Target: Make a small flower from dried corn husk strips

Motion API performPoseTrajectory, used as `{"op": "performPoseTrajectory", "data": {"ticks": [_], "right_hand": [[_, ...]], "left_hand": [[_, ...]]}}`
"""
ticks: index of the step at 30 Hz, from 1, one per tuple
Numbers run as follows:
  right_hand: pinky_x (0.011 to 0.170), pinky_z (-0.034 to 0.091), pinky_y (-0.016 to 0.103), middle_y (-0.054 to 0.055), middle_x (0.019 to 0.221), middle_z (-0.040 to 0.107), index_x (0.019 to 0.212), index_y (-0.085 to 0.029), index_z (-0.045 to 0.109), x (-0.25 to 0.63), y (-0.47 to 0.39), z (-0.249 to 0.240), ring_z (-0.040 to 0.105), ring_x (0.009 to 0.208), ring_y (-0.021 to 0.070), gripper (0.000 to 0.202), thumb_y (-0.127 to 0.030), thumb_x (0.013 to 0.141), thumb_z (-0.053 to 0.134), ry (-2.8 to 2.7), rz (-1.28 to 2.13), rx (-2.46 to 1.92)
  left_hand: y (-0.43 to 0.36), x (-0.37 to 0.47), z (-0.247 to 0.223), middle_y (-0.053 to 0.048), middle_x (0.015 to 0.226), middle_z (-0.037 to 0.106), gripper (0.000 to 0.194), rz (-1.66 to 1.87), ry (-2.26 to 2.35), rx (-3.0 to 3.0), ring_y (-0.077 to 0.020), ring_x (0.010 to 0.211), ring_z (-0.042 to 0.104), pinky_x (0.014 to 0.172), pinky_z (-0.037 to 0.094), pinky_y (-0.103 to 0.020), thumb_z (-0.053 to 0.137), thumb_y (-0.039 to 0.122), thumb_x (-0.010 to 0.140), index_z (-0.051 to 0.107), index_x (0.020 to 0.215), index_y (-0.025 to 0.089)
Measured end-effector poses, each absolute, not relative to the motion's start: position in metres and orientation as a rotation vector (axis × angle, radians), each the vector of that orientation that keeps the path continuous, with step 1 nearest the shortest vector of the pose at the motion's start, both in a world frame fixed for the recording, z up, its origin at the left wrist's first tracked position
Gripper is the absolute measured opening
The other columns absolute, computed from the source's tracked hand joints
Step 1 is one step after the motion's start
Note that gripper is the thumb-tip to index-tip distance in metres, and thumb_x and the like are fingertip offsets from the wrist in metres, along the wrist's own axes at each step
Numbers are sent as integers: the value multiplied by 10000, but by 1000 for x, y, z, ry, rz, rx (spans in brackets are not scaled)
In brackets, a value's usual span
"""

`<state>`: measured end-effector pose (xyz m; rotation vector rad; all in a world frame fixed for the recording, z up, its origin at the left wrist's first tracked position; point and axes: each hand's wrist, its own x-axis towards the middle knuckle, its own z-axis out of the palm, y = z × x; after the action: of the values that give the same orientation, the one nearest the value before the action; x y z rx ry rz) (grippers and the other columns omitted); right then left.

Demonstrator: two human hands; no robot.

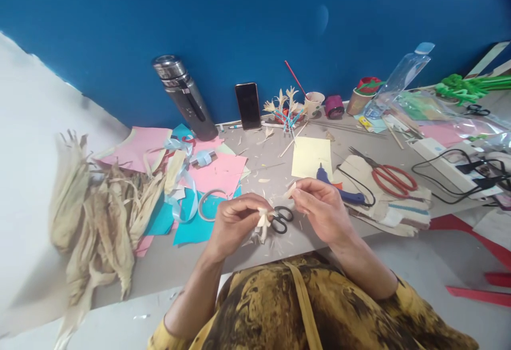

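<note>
My left hand (239,223) is closed in a pinch on a small pale corn husk flower (263,218), held above the near edge of the table. Just to the right, my right hand (321,207) pinches a narrow piece of corn husk (290,190) between thumb and fingertips. The two pieces are apart. Black-handled scissors (281,220) lie on the table beside the flower, their blades partly hidden behind it and my left fingers. Past my right hand rests a blue glue gun (343,190). Thin husk shreds are scattered around the scissors.
Dried corn husks (107,222) hang over the table's left edge beside pink paper (223,171) and a tape roll (211,204). A thermos (187,99), phone (248,106) and finished husk flowers (288,106) stand along the wall. Red-handled shears (393,179) and a power strip (443,166) lie right.
</note>
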<state>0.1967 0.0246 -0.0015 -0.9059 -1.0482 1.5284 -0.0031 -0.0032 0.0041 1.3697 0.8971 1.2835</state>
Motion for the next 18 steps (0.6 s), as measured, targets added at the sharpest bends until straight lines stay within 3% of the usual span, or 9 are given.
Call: {"op": "performPoseTrajectory", "data": {"ticks": [6, 13, 18], "right_hand": [[500, 326, 252, -9, 607, 602, 751, -189, 724, 198, 24, -1, 404, 510, 94, 207, -377, 770, 808, -1027, 1543, -915], [489, 320, 246, -6, 602, 601, 753, -184, 729, 197, 23, 0, 400, 513, 88, 217, -378, 747, 826, -1032, 1577, -936], [478, 318, 237, 13, 648, 659, 757, -185, 720, 190, 19, 1, 404, 508, 83, 229, -388, 745, 825, -1026, 1590, -925]], "left_hand": [[-5, -19, -3, -122, 855, 744, 100, 1191, 790, 1355, -221, 782, 701, 694, 576, -340, 720, 175, 843, 806, 887, 199], [-6, -23, -9, -68, 794, 732, 132, 1300, 835, 1242, -176, 680, 675, 576, 545, -274, 774, 111, 772, 802, 820, 231], [-8, -15, -8, -80, 804, 734, 81, 1343, 856, 1231, -193, 687, 689, 635, 575, -320, 806, 150, 747, 807, 799, 213]]}}
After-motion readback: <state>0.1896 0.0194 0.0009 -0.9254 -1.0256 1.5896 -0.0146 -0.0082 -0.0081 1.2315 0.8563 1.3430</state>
